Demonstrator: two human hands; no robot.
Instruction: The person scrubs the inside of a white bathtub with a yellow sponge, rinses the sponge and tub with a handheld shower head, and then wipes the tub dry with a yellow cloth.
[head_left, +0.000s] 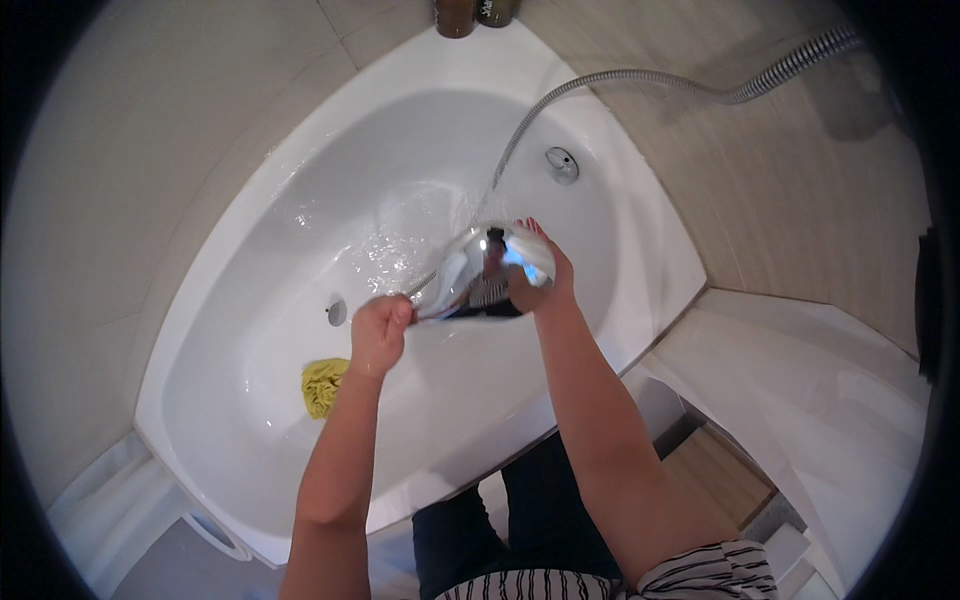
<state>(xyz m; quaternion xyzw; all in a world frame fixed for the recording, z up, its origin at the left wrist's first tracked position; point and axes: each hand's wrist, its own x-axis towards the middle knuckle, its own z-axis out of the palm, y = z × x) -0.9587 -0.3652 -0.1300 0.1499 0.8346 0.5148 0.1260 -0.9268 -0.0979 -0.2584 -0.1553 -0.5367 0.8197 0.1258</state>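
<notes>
My left hand (381, 330) is closed around the handle end of a chrome hand shower (487, 277). Its wide mirrored back faces up at me and reflects the surroundings. My right hand (556, 262) is at the right rim of the shower head, fingertips showing past the far edge. The head hides part of that hand, so its grip is unclear. From the upper right, a ribbed metal shower hose (525, 124) runs down behind the head and reappears beside my left fist. Water splashes over the floor of the white bathtub (465, 375) below.
A crumpled yellow cloth (322, 386) lies in the tub beside my left forearm. A round drain fitting (337, 312) and a chrome overflow fitting (562, 165) are in the tub. Two bottles (455, 16) stand at the far corner. White shower curtains (795, 375) hang at both sides.
</notes>
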